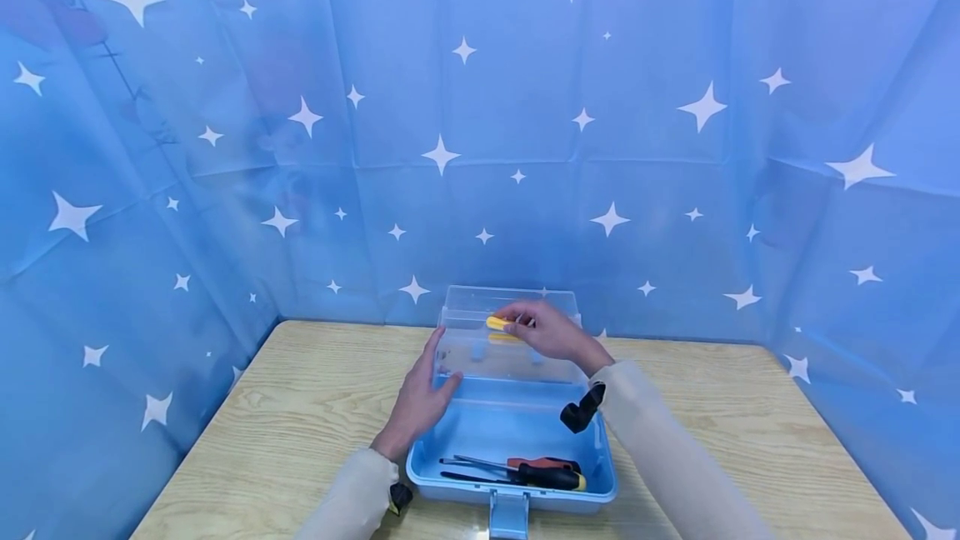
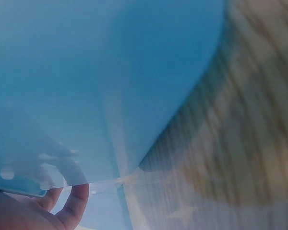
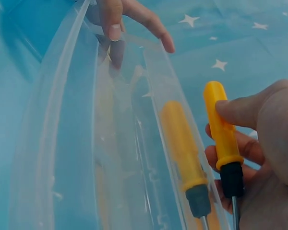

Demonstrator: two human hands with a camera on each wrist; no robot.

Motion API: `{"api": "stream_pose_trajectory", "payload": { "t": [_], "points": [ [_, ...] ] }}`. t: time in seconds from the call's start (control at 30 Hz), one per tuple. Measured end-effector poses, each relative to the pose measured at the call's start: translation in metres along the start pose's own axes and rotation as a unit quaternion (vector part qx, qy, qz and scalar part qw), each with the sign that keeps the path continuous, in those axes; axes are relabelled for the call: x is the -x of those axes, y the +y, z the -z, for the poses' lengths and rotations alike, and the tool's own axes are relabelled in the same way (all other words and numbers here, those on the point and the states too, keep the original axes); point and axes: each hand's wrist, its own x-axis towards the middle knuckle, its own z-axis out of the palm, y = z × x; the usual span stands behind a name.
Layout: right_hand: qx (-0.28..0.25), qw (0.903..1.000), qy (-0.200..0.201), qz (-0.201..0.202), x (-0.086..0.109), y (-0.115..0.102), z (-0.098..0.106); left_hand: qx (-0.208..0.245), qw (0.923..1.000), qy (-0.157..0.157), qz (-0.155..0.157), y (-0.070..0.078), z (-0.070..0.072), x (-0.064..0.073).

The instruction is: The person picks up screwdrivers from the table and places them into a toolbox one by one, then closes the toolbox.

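My right hand (image 1: 546, 332) holds a screwdriver with a yellow handle (image 3: 223, 129) and black collar, beside the clear lid (image 1: 468, 361) of a light blue toolbox (image 1: 487, 423). A matching yellow shape shows in the lid's plastic and looks like a reflection. With thumb on one face and fingers on the other, my left hand (image 1: 416, 398) grips the lid's left end. The lid stands raised at the back of the box. Inside the box lie a black-and-yellow-handled screwdriver (image 1: 551, 476), a red-handled tool (image 1: 566, 464) partly covered by it, and a thin black piece (image 1: 472, 477).
The toolbox stands on a wood-grain table (image 1: 315, 407), its front latch (image 1: 509, 515) hanging down. Behind the table hangs a blue curtain (image 1: 517, 132) with white stars, close to the lid. More curtain runs along both sides.
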Motion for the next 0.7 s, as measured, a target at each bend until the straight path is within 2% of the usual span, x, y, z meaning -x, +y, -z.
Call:
{"api": "stream_pose_trajectory", "payload": {
  "t": [0.17, 0.7],
  "points": [
    [0.001, 0.9999, -0.006, 0.010, 0.0007, 0.0018, -0.0026, 0.002, 1.0000, -0.001, -0.003, -0.0002, 0.0001, 0.0004],
    [-0.002, 0.9996, -0.014, -0.024, 0.0015, 0.0009, -0.0068, 0.002, 1.0000, 0.001, 0.000, 0.0005, -0.0002, -0.0001]
  ]
}}
